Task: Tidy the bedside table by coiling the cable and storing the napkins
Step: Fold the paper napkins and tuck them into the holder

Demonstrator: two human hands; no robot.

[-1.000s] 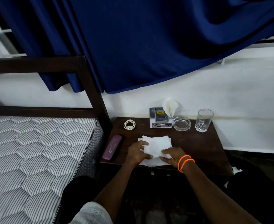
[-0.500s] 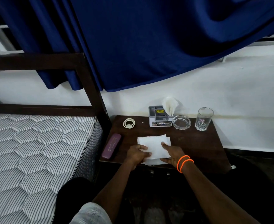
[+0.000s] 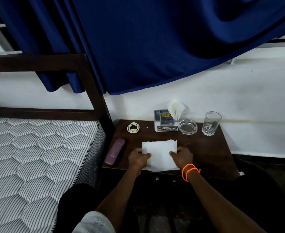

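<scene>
A stack of white napkins [image 3: 160, 153] lies near the front edge of the dark wooden bedside table [image 3: 210, 152]. My left hand [image 3: 138, 159] grips the stack's left side and my right hand [image 3: 183, 156] grips its right side, thumbs on top. A white cable [image 3: 133, 127] lies coiled at the table's back left. A grey napkin holder [image 3: 165, 121] stands at the back, with a folded napkin [image 3: 176, 107] sticking up from its right end.
A purple case [image 3: 114, 153] lies at the table's left edge beside the mattress [image 3: 37, 157]. A glass ashtray [image 3: 188, 126] and a drinking glass [image 3: 211, 123] stand right of the holder. A blue curtain [image 3: 155, 39] hangs above, and the dark bed frame [image 3: 94, 91] rises at the left.
Both hands have shifted from the stack's front corners to its left and right sides. The napkins now look squared into a neater stack.
</scene>
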